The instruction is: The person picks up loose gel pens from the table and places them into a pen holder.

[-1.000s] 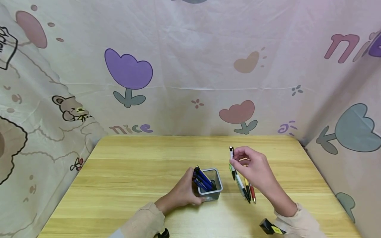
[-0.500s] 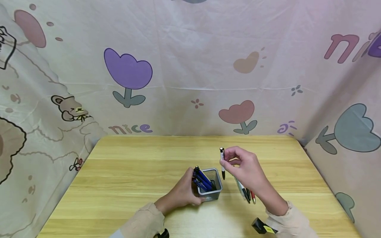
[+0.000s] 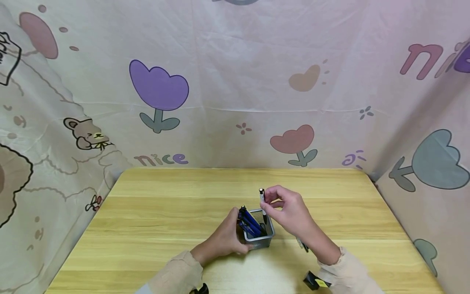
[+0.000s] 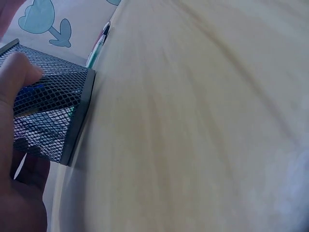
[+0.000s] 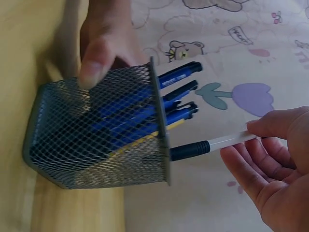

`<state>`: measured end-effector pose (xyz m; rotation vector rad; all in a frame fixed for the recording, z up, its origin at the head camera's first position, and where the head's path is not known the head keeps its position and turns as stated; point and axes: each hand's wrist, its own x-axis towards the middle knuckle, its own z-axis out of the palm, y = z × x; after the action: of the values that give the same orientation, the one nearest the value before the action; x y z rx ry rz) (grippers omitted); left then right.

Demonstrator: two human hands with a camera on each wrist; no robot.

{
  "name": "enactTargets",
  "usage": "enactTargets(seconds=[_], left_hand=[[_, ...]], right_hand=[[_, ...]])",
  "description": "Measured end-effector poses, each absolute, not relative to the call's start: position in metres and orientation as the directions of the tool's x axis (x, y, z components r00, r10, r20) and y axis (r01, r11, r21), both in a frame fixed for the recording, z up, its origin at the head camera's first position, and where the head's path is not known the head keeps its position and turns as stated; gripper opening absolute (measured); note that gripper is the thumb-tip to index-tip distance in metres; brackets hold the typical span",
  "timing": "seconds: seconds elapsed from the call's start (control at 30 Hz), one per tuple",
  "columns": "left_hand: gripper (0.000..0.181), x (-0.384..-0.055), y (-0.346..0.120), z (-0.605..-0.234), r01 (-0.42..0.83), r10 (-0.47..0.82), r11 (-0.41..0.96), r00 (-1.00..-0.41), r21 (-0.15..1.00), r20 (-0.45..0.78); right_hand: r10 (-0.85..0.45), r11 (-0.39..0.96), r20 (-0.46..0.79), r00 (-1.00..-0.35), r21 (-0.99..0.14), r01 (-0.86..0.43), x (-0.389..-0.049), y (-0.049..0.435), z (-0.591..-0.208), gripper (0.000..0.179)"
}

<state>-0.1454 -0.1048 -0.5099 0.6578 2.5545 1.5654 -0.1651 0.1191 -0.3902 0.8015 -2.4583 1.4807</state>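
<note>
A grey mesh pen holder (image 3: 261, 242) stands upright on the table, with my left hand (image 3: 230, 234) gripping its left side. Several blue pens (image 5: 140, 111) lean inside it, along with a yellow one. My right hand (image 3: 288, 208) pinches a white pen with a black grip (image 5: 227, 141) between thumb and fingers. In the right wrist view the pen's dark end is at the holder's opening, its tip just behind the mesh rim. The left wrist view shows my thumb (image 4: 17, 75) against the mesh wall.
More pens (image 3: 302, 245) lie on the wooden table (image 3: 165, 220), mostly hidden beneath my right forearm. In the left wrist view a pen (image 4: 99, 46) lies beyond the holder. A patterned cloth (image 3: 220, 81) hangs behind the table and at its sides.
My right hand has carried the white pen leftward from above the loose pens to the holder, then lowered it to the opening. My left hand keeps its grip on the holder.
</note>
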Motion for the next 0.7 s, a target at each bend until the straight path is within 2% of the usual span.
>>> enactTargets(seconds=[0.43, 0.7], left_hand=[[0.08, -0.146, -0.105, -0.511, 0.341, 0.395, 0.407, -0.902, 0.847, 0.173], [0.079, -0.145, -0.105, -0.509, 0.322, 0.394, 0.4, -0.906, 0.858, 0.156]], right_hand=[[-0.399, 0.439, 0.293, -0.869, -0.771, -0.462, -0.174, 0.113, -0.412, 0.022], [-0.435, 0.461, 0.269, -0.859, -0.753, -0.469, -0.177, 0.112, -0.42, 0.023]])
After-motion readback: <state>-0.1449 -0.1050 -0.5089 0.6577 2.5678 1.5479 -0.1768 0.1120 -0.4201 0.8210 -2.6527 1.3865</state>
